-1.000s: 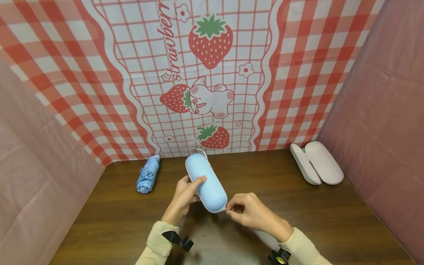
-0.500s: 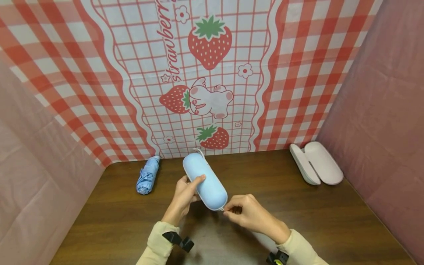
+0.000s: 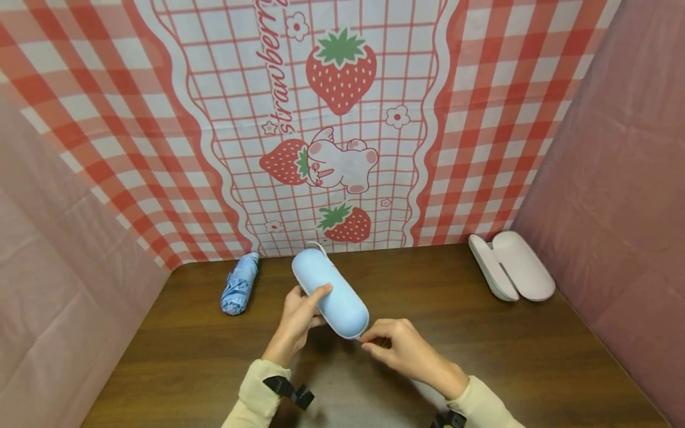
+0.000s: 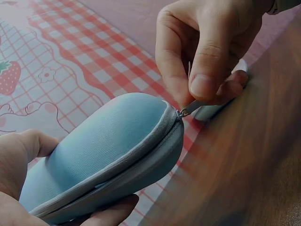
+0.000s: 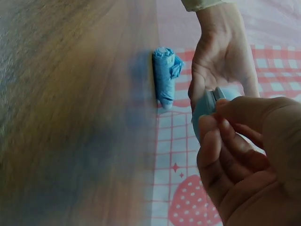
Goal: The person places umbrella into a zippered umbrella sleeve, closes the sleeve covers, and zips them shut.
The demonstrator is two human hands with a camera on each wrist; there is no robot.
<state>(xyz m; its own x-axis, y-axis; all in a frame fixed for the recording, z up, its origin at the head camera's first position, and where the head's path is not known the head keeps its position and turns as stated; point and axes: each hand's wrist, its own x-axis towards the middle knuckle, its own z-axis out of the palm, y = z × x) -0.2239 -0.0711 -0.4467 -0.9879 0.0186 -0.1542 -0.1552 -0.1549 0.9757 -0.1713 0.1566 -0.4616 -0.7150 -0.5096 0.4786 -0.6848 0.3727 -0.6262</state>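
A light blue zippered case (image 3: 332, 294) with rounded ends and pale piping is held above the table, slanting across the head view. My left hand (image 3: 297, 318) grips it around the middle, thumb on top and fingers underneath. At its near end, my right hand (image 3: 404, 351) pinches the zipper pull (image 4: 190, 108) between thumb and forefinger. In the left wrist view the slider sits at the corner of that end, and a narrow slit shows between the zipper tapes along the side (image 4: 101, 186). A white loop strap (image 3: 318, 246) sticks out at the far end.
A folded blue umbrella (image 3: 239, 284) lies at the back left of the brown wooden table (image 3: 428, 279). An opened pale hard case (image 3: 523, 264) lies at the back right. A strawberry-print cloth (image 3: 396, 148) hangs behind, with pink cloth on both sides.
My right hand has shifted slightly left with the zipper pull, around the case's near end. The case's far end has swung a little left, while my left hand keeps its hold.
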